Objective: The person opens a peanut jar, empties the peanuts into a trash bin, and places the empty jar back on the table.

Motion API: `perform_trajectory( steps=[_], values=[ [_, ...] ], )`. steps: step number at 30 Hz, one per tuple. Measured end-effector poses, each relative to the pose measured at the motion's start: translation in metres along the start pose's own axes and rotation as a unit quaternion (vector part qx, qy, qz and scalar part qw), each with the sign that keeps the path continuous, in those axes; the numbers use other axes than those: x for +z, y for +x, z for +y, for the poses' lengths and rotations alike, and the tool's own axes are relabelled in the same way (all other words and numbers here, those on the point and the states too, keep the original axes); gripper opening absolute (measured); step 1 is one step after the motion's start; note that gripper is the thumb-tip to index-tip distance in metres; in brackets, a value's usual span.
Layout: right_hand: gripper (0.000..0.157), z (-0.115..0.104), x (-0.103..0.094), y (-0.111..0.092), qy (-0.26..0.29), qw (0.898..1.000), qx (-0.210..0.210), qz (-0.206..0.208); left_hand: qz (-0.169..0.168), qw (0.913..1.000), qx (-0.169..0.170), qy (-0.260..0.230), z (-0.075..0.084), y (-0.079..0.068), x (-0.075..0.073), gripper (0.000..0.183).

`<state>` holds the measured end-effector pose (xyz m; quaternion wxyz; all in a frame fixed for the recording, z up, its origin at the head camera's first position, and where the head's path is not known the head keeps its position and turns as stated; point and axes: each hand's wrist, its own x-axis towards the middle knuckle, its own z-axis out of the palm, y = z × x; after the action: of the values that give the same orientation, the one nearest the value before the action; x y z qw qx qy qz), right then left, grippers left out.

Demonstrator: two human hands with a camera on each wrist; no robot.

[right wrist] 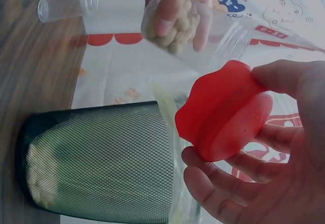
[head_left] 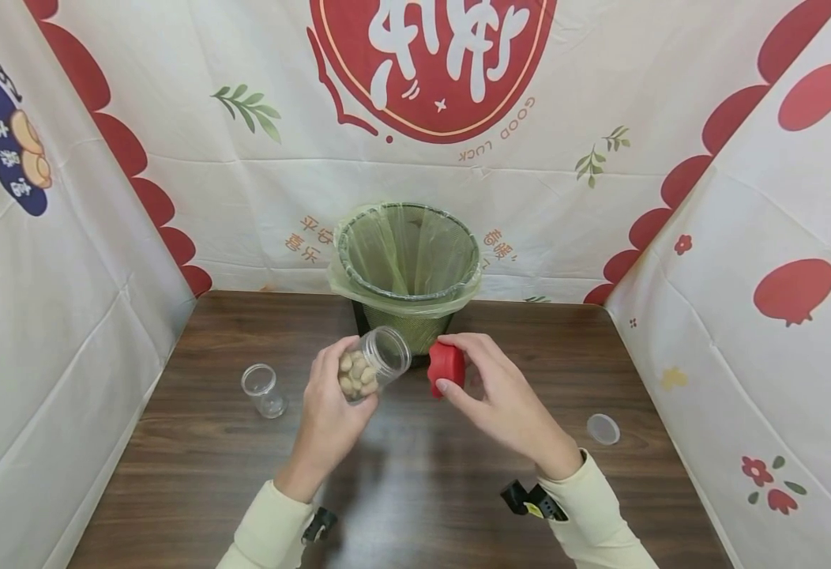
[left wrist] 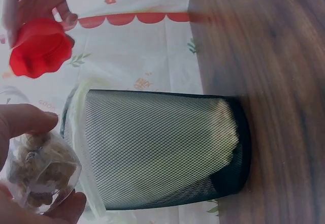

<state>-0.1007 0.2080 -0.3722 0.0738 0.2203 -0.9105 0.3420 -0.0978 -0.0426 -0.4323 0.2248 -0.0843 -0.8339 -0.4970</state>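
Observation:
My left hand (head_left: 340,411) grips a clear plastic jar (head_left: 387,352), tilted with its open mouth toward the right. Several pale beige, nut-like pieces (head_left: 356,374) lie in its lower end. Between thumb and fingers, my right hand (head_left: 501,395) holds a red scalloped lid-like piece (head_left: 447,368), a short way right of the jar's mouth. The right wrist view shows the rounded back of the red piece (right wrist: 223,115) and its wavy rim. Both hands are in front of a mesh waste bin (head_left: 415,325) lined with a pale yellow-green bag (head_left: 408,261).
On the brown wooden table (head_left: 401,490), a second clear jar (head_left: 265,391) lies to the left. A round translucent lid (head_left: 603,429) lies at the right. Printed cloth (head_left: 174,190) hangs behind the bin and along both sides.

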Motion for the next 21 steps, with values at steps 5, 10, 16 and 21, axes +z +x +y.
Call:
perform_trajectory(
  steps=[5,10,16,21],
  values=[
    [0.060,0.004,-0.005,0.002,-0.017,1.000,0.000,0.014,0.013,0.9992,-0.037,0.001,0.000,0.006,-0.006,0.081],
    [0.062,0.012,-0.013,0.003,-0.032,0.999,0.004,0.028,0.007,0.9963,-0.086,0.000,0.001,0.009,-0.013,0.083],
    [0.062,0.027,-0.019,0.005,-0.050,0.998,0.023,0.027,0.008,0.9935,-0.111,-0.023,0.000,0.013,-0.018,0.081],
    [0.062,0.047,-0.020,0.007,-0.084,0.995,0.041,0.023,0.011,0.9938,-0.104,-0.039,-0.003,0.017,-0.021,0.079]
  ],
)
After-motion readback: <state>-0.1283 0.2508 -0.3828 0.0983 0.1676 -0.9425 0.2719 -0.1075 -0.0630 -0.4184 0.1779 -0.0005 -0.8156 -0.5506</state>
